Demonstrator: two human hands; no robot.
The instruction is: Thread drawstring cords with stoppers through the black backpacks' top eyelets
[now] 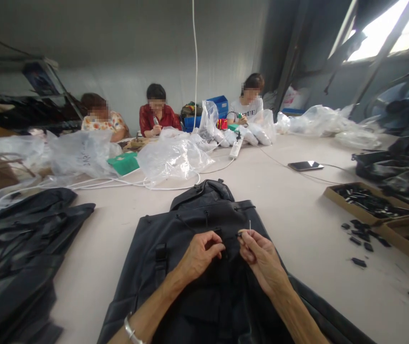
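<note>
A black backpack [197,296] lies flat in front of me, with thin cords along its upper edge and a buckle [161,253] on its left side. My left hand [202,253] is over its upper middle, thumb and fingers curled together by a small black part. What those fingers hold, if anything, is hidden. Just to the right, my right hand [259,255] pinches a small black piece [239,234]. A thin pale rod [250,224] sticks up from the same fingertips. A gap separates the two hands.
More black bags [14,258] lie at left. On the right are cardboard trays [335,195] of small black parts, loose black pieces [359,262] and a phone [305,166]. Clear plastic bags [173,157], white cables and a power strip [236,147] lie farther back, where several people sit.
</note>
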